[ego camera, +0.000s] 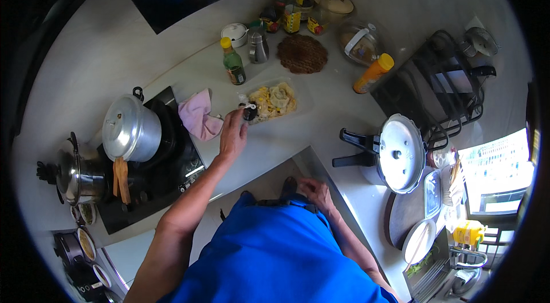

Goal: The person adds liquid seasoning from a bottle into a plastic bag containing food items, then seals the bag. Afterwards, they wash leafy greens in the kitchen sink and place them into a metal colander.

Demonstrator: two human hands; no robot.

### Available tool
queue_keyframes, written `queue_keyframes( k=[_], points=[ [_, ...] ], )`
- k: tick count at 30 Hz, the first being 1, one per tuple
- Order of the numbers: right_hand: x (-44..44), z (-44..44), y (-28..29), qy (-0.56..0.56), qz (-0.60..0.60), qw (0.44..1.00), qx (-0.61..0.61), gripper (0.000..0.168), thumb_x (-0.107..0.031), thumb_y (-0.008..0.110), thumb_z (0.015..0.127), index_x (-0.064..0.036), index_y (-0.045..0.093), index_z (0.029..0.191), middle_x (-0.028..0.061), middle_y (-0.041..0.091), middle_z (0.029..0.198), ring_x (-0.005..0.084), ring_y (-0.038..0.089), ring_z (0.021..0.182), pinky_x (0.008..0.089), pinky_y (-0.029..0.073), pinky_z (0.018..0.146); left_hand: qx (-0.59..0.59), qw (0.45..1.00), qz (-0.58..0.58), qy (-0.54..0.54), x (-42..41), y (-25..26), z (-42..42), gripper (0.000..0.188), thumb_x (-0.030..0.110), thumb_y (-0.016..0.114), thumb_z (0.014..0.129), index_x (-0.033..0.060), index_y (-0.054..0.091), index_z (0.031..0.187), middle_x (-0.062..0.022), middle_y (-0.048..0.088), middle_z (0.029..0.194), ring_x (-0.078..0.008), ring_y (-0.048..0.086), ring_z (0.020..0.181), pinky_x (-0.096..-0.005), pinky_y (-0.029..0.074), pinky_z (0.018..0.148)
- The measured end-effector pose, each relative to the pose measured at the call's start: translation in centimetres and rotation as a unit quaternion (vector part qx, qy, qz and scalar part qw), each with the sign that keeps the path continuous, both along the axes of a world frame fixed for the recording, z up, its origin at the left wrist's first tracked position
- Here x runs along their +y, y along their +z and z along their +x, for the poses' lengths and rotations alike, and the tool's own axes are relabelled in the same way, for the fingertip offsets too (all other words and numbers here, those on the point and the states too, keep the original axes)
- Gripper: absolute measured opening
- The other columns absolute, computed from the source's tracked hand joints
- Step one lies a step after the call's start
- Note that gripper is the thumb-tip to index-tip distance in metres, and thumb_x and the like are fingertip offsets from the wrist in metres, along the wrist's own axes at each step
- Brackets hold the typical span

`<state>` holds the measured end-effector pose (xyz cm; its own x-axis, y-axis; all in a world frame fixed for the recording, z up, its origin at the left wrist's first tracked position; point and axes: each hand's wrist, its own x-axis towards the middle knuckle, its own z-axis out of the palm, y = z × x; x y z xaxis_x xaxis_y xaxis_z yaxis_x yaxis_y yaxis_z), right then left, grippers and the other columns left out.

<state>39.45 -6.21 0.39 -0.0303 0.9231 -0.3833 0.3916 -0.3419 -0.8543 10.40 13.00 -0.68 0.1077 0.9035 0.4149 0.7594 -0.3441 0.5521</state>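
My left hand (233, 137) reaches over the counter to the near left corner of a clear plastic container (304, 95). In the container lie pale dumpling-like food (279, 96) and yellow bits. At my left fingertips is a small dark object (249, 113) with a white piece on top; whether the fingers grip it is hard to see. A pink cloth (200, 114) lies left of this hand. My right hand (316, 192) hangs in front of my waist, fingers loosely bent and apart, with nothing visible in it.
A pressure cooker (133, 129) and a steel pot (81, 174) stand at the black cooktop (189, 161). Behind the container are a green bottle (233, 64) and a brown woven mat (302, 54). An open-topped pressure cooker lid (400, 154) and a knife rack (447, 83) stand right.
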Motion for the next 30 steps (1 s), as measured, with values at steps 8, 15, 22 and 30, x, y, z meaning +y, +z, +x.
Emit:
queue_keyframes(
  k=[8,15,22,30],
  points=[
    [4.6,-2.6,1.7,-0.015,0.094,0.995,-0.035,0.041,-0.025,0.061,0.096,-0.002,0.059,0.129,0.0124,0.068,0.092,0.0188,0.062,0.073,0.0337,0.052,0.068,-0.454,0.830,-0.316,0.075,2.5,-1.9,0.5,0.034,0.004,0.062,0.093,-0.0046,0.053,0.125,-0.0112,0.063,0.086,-0.0170,0.066,0.067,-0.0302,0.057,0.055],
    [14.7,-6.4,-0.2,-0.146,0.240,0.944,-0.172,0.055,-0.018,0.058,0.098,0.003,0.039,0.145,0.0229,0.052,0.133,0.0307,0.058,0.109,0.0371,0.046,0.096,-0.408,0.854,-0.290,0.142,0.7,-0.8,1.6,0.020,0.003,0.061,0.090,-0.0016,0.057,0.108,-0.0094,0.064,0.074,-0.0163,0.064,0.054,-0.0302,0.054,0.048],
    [19.7,-6.3,-3.4,-0.228,0.186,0.955,-0.048,0.043,-0.028,0.053,0.100,0.000,0.053,0.133,0.0231,0.058,0.127,0.0370,0.058,0.115,0.0396,0.044,0.100,-0.390,0.859,-0.311,0.114,-3.8,-1.8,-1.5,0.029,0.002,0.062,0.089,-0.0007,0.056,0.117,-0.0105,0.063,0.082,-0.0170,0.067,0.059,-0.0311,0.056,0.052],
    [17.7,-7.4,0.4,-0.177,0.158,0.968,-0.083,0.029,-0.026,0.055,0.099,-0.004,0.069,0.113,0.0160,0.070,0.106,0.0314,0.066,0.098,0.0383,0.050,0.088,-0.380,0.860,-0.332,0.077,-4.9,-0.6,-2.9,0.053,0.000,0.061,0.090,0.0047,0.048,0.141,-0.0088,0.060,0.086,-0.0161,0.065,0.063,-0.0302,0.057,0.055]
  ],
)
